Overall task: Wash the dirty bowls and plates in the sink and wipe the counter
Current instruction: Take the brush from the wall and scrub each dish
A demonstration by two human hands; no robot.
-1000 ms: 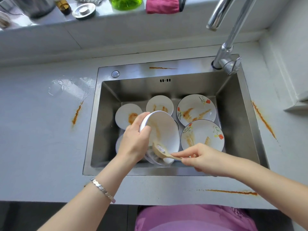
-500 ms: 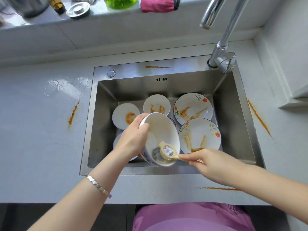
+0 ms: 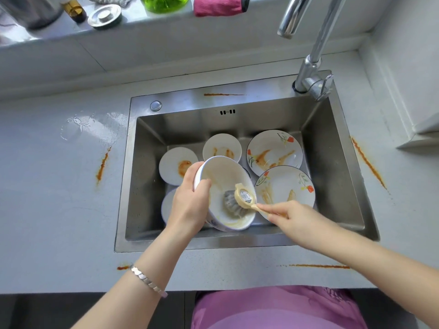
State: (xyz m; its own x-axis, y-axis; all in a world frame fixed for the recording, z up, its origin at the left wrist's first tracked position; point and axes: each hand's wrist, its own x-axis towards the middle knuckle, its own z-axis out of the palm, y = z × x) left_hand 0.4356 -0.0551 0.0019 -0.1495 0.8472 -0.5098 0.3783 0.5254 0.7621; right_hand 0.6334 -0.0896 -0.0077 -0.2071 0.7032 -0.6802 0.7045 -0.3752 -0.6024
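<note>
A: Where is the bowl [image 3: 225, 172]?

B: Over the sink's [image 3: 146, 186] near side, tilted rightward. The left hand [image 3: 187, 207] curls round its rim, so the right hand [image 3: 294, 218], fingers [image 3: 269, 208] pinching the dish brush [image 3: 244, 197] handle, can scrub inside.

Green bottle [image 3: 164, 3], amber bottle [image 3: 75, 11], metal strainer [image 3: 105, 15]
</note>
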